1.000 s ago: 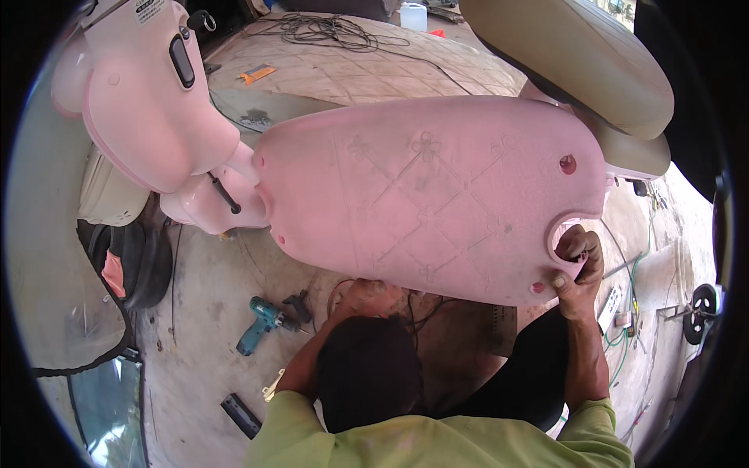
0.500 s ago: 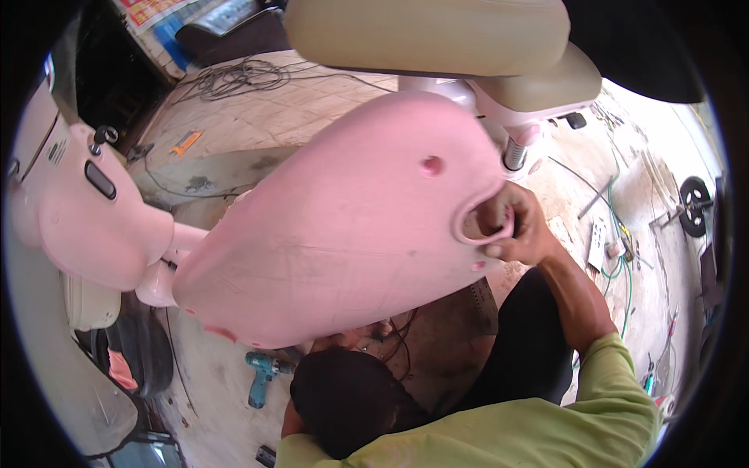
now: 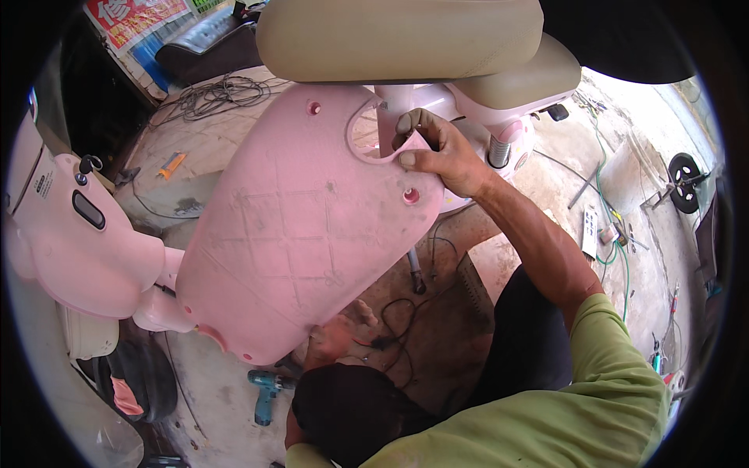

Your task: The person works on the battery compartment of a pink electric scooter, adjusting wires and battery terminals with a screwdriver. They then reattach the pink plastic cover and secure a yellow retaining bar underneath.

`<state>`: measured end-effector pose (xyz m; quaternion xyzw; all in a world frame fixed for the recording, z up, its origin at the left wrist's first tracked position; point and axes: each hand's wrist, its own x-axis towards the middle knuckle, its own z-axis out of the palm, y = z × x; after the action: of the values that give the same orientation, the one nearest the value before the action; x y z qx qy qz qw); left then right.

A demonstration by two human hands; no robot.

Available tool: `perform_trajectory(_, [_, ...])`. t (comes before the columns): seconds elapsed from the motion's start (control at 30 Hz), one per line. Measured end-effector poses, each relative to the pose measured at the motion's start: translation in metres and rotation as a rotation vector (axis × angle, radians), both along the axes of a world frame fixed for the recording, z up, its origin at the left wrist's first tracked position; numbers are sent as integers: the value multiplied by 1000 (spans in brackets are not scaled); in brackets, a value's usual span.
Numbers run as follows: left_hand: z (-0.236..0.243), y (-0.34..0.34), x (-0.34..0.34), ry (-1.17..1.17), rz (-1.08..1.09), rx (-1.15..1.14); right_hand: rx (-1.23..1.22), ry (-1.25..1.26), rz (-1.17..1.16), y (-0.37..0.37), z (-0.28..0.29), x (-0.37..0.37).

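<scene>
A large pink plastic panel (image 3: 273, 226), shaped like a scooter body cover, is tilted up in front of me. Its face has scuffs, a molded grid pattern, screw holes and a rounded cut-out at the upper right. My right hand (image 3: 441, 152) pinches the rim beside that cut-out, thumb on the near face, fingers curled over the edge. At the panel's lower edge is my left hand (image 3: 335, 337), blurred and partly covered, so I cannot tell whether it grips. Behind stands the pink scooter body (image 3: 101, 242) on the left, with a tan seat (image 3: 398, 39) at the top.
A teal cordless drill (image 3: 265, 396) lies on the floor at lower left. Black cables (image 3: 398, 324) run beneath the panel, and a coiled cable (image 3: 207, 101) lies farther back. An orange tool (image 3: 172, 165) rests on the far floor. Right of my arm runs a green cord (image 3: 626, 281).
The panel has turned, its cut-out end swinging up and left, and its gridded face shows more plainly. My right hand has moved up and left with it. More of my left hand shows.
</scene>
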<state>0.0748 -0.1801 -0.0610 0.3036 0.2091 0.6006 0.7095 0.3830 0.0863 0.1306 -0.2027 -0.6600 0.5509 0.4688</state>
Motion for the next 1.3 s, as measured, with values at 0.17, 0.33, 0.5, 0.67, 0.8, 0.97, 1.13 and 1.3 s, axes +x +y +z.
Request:
perform_trajectory(0.17, [0,-10,-6,-29,57,20,-93,99,-51,3,11,-11])
perform_trajectory(0.33, [1,-22,-18,-71,104,54,-227,206,29,3,16,-12])
perform_trajectory(0.5, [4,-56,-45,-144,121,154,-301,238,24,1,20,-13])
perform_trajectory(0.67, [-9,-89,-82,-176,181,213,-289,231,32,0,24,-13])
perform_trajectory(0.8, [-53,-83,-108,2,508,-99,-287,228,22,-1,25,-8])
perform_trajectory(0.97, [-49,-55,-104,169,780,-102,-229,96,-113,-7,31,-13])
perform_trajectory(1.13, [-53,-61,-103,83,884,-23,33,-323,-411,-22,45,-13])
perform_trajectory(1.3, [-25,-66,-103,119,890,86,46,-297,-620,-31,47,-19])
